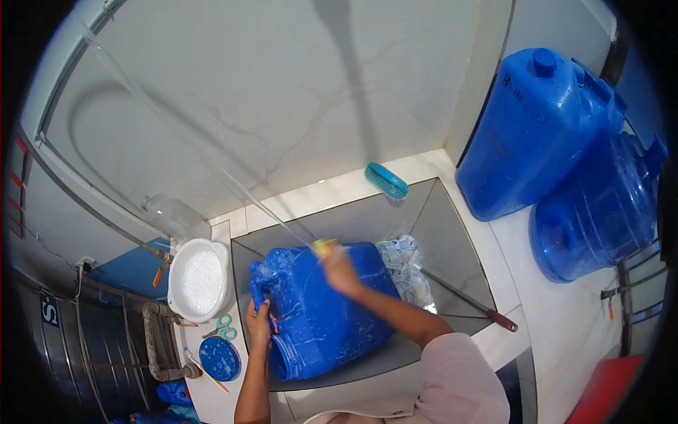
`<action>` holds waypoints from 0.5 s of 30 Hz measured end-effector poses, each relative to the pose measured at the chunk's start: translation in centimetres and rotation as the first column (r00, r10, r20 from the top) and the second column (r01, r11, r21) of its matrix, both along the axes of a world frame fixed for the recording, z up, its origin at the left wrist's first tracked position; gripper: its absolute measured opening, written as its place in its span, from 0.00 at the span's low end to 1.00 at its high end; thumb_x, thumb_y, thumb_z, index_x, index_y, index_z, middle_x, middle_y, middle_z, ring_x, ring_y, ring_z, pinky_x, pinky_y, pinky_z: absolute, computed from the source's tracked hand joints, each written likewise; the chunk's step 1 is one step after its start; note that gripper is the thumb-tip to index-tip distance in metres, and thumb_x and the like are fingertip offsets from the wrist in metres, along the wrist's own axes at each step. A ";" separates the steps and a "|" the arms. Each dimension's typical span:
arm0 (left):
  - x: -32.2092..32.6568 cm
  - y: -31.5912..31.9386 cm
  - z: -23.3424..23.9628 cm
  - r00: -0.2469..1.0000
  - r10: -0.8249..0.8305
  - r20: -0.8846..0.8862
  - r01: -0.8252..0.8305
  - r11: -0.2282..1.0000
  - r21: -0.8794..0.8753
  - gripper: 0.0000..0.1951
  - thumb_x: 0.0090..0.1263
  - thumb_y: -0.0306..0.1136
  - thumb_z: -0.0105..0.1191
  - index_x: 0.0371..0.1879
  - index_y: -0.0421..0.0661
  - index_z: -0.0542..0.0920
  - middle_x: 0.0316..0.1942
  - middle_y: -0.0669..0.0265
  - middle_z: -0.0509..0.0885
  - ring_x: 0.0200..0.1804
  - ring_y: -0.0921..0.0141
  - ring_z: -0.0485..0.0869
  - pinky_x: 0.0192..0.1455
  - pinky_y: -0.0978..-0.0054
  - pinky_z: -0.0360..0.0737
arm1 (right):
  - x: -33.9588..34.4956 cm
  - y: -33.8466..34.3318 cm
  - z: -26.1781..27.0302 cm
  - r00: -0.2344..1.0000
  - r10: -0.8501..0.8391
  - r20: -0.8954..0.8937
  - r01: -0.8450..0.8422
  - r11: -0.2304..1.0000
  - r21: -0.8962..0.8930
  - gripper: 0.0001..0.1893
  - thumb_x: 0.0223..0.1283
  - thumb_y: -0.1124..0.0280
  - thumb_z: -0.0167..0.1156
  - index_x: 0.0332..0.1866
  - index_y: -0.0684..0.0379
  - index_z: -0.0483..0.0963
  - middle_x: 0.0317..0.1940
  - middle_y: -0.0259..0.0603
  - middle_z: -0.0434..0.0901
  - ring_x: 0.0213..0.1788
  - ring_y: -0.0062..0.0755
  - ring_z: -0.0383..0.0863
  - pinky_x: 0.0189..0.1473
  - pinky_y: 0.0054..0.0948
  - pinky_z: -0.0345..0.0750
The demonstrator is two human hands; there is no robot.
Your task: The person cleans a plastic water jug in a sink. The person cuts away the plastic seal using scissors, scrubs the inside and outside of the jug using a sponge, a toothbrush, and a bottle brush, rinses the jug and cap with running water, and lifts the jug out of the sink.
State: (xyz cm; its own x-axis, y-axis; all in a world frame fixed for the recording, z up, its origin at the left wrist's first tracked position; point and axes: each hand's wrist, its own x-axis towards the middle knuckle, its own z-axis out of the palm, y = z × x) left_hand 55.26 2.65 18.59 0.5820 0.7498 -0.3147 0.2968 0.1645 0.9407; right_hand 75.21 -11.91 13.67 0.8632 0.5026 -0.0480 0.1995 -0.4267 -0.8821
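Note:
A blue plastic jerrycan (339, 312) lies on its side in a grey tiled sink (450, 244), its wide mouth uncapped and facing the lower left, with suds on its surface. My left hand (259, 318) grips the handle at its left end. On the upper side of the jerrycan, my right hand (339, 267), slightly blurred, holds a yellow sponge (322, 247). A clear hose (259, 204) runs down from the upper left and passes close to the sponge; whether they touch I cannot tell.
White basin (198, 281) of suds, green-handled scissors (225, 326), round blue lid (220, 359) and toothbrush (209, 372) on the left ledge. Teal brush (386, 181) on the back ledge. Crumpled packaging (405, 265) and a long-handled tool (461, 294) at right. Blue containers (529, 138) stand beyond.

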 end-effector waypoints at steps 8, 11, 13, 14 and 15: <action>-0.5 -0.2 1.1 0.993 0.101 0.058 -0.095 0.990 -0.106 0.11 0.65 0.27 0.48 0.46 0.44 0.69 0.17 0.70 0.70 0.17 0.77 0.70 0.18 0.79 0.70 | -6.9 -9.3 -3.9 0.908 0.118 -0.403 -0.212 0.957 -0.198 0.25 0.61 0.46 0.48 0.47 0.62 0.69 0.49 0.58 0.71 0.49 0.57 0.72 0.54 0.44 0.66; 2.9 -2.8 1.5 0.959 0.253 0.126 -0.225 0.953 -0.202 0.08 0.65 0.30 0.48 0.41 0.47 0.68 0.24 0.64 0.72 0.19 0.73 0.73 0.18 0.78 0.71 | -8.1 -8.2 6.3 0.947 0.315 0.067 -0.316 0.949 0.012 0.24 0.53 0.50 0.58 0.44 0.62 0.69 0.46 0.55 0.72 0.48 0.55 0.72 0.52 0.44 0.67; 5.2 -5.2 3.0 0.949 0.285 0.137 -0.243 0.934 -0.261 0.13 0.65 0.32 0.47 0.47 0.49 0.67 0.29 0.61 0.73 0.26 0.70 0.74 0.24 0.74 0.73 | -7.7 -7.8 10.1 0.909 0.178 0.376 -0.251 0.955 0.155 0.21 0.52 0.56 0.60 0.42 0.62 0.70 0.44 0.55 0.73 0.47 0.55 0.72 0.51 0.44 0.68; 6.0 -5.9 3.7 0.937 0.316 0.148 -0.258 0.913 -0.316 0.17 0.66 0.34 0.47 0.54 0.50 0.66 0.33 0.58 0.73 0.32 0.67 0.76 0.30 0.69 0.76 | -6.3 -7.8 11.7 0.913 0.293 0.284 -0.321 0.945 0.056 0.21 0.49 0.62 0.60 0.47 0.62 0.69 0.47 0.54 0.73 0.51 0.52 0.71 0.54 0.40 0.67; 6.1 -5.9 3.8 0.934 0.321 0.159 -0.260 0.913 -0.314 0.17 0.66 0.34 0.47 0.54 0.50 0.66 0.33 0.58 0.73 0.32 0.67 0.76 0.30 0.69 0.76 | -4.9 -7.9 13.1 0.900 0.397 0.179 -0.398 0.917 -0.035 0.24 0.45 0.68 0.60 0.52 0.62 0.69 0.49 0.53 0.72 0.55 0.50 0.70 0.56 0.36 0.67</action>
State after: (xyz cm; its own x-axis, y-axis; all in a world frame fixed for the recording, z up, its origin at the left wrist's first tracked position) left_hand 61.32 -3.29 22.44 0.4254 0.7923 -0.4373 0.0029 0.4821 0.8761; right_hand 70.28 -19.77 26.80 0.5856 0.8057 0.0892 0.5060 -0.2774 -0.8167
